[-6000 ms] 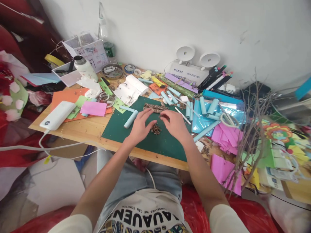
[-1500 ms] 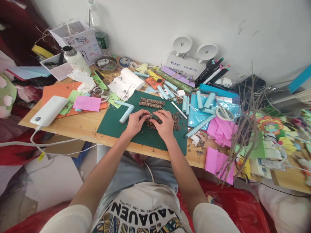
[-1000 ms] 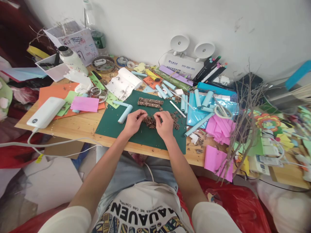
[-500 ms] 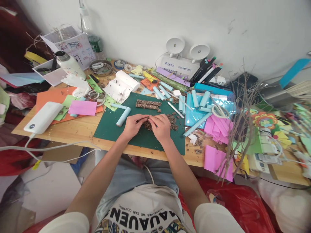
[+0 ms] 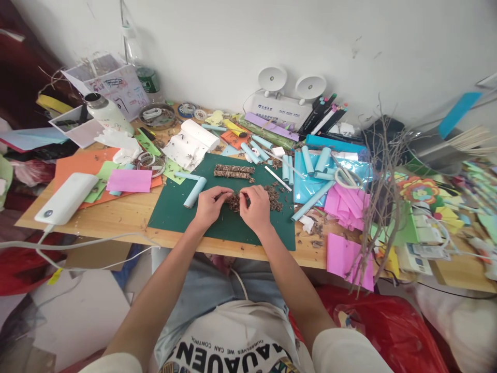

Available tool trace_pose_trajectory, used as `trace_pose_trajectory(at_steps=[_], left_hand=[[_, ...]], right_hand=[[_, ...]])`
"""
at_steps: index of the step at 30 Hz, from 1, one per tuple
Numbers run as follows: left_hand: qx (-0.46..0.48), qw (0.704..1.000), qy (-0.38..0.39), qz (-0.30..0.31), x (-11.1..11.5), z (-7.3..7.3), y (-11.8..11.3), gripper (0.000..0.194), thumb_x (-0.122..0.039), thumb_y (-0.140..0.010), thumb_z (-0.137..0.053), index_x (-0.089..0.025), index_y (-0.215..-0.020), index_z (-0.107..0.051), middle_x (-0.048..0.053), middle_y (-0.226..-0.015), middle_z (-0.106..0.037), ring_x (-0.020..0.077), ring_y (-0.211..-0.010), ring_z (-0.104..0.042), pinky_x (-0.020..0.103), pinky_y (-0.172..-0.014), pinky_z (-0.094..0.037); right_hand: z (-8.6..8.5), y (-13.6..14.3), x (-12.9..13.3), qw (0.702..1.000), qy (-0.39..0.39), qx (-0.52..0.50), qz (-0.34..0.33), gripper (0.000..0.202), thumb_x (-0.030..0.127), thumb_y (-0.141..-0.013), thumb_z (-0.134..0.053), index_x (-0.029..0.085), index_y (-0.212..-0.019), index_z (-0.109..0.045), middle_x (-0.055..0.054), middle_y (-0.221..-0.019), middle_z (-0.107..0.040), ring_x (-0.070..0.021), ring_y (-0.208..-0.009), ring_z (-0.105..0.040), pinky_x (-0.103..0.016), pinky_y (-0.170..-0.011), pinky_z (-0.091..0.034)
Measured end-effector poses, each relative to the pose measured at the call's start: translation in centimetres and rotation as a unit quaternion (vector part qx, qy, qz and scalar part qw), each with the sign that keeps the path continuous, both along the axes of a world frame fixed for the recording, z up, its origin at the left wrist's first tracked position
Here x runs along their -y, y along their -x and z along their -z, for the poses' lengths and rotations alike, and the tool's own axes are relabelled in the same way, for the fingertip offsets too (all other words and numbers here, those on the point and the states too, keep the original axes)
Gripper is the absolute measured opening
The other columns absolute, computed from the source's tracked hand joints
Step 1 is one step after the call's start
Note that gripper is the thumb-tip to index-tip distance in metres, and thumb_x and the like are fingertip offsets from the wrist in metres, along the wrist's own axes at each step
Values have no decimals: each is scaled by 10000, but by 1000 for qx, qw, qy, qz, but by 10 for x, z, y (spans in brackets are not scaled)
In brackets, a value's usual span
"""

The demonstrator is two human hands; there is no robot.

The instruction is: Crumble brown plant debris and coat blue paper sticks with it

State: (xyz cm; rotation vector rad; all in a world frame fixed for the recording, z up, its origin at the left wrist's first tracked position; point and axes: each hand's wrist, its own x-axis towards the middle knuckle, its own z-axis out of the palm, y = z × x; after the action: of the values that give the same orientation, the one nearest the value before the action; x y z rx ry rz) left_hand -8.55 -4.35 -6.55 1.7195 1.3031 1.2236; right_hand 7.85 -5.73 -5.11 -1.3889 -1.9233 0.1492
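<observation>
Two bare hands (image 5: 230, 208) above a green mat (image 5: 178, 207), fingertips pinched, contents unclear, brown crumbs (image 5: 274, 199) close by, two speckled rolls (image 5: 233, 171) beyond

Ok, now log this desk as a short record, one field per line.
Left hand: fingertips pinched, beside the brown bits
Right hand: fingertips pinched, at the brown bits
In the grip: too small to tell
Surface: green mat
Also on mat: two brown rolls side by side, pale blue rolls
Left of mat: white power bank
Right of mat: pink paper
</observation>
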Motion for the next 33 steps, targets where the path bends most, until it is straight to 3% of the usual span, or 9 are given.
trace_pose_trajectory(at_steps=[3, 6, 10, 17, 26, 33], left_hand=[[0, 1000, -21, 21, -1, 3, 1, 191, -293, -901, -599, -189, -941, -754, 66, -946, -755, 191, -853, -698, 319, -801, -565], [-11, 1000, -3, 19, 0, 5, 1, 205, -267, -904, -581, -192, -1029, -726, 64, -949, -758, 183, -830, -709, 310, -775, -576], [-28, 999, 16, 20, 2, 3, 1, 216, -261, -882, -609, -198, -1077, -678, 49, -936, -756, 175, -816, -717, 267, -712, -570], [-87, 996, -27, 27, 3, 0, -2, 173, -277, -924, -552, -199, -909, -705, 28, -827, -734, 150, -710, -660, 264, -699, -523], [-266, 957, -104, 59, 9, 0, -4, 301, -202, -980, -382, -191, -1002, -682, 71, -883, -702, 168, -794, -632, 258, -658, -447], [-157, 982, -103, -2, 5, 3, -2, 249, -300, -978, -472, -205, -990, -701, 61, -935, -725, 173, -839, -665, 287, -768, -512]], right_hand=[[2, -1, 0, 1000, -1, -6, -19, 147, 234, -925, -533, 194, -990, -659, -78, -941, -702, -237, -927, -590, -380, -805, -419], [4, -1, -1, 999, -1, 6, -43, 190, 292, -928, -572, 205, -1060, -678, -78, -1000, -718, -240, -960, -603, -392, -813, -416], [6, 0, -3, 999, -6, 27, -41, 205, 274, -971, -504, 215, -951, -699, -67, -926, -725, -225, -893, -593, -381, -771, -399], [0, 2, 1, 998, 19, 61, -26, 148, 202, -945, -479, 196, -884, -615, -71, -879, -666, -225, -874, -545, -376, -781, -350], [-3, 8, 7, 987, 17, 157, 31, 119, 140, -882, -492, 197, -848, -590, -83, -865, -614, -268, -910, -511, -452, -844, -285], [3, 1, 0, 998, 13, 64, 15, 171, 223, -947, -518, 217, -831, -643, -48, -849, -678, -221, -878, -552, -419, -855, -303]])
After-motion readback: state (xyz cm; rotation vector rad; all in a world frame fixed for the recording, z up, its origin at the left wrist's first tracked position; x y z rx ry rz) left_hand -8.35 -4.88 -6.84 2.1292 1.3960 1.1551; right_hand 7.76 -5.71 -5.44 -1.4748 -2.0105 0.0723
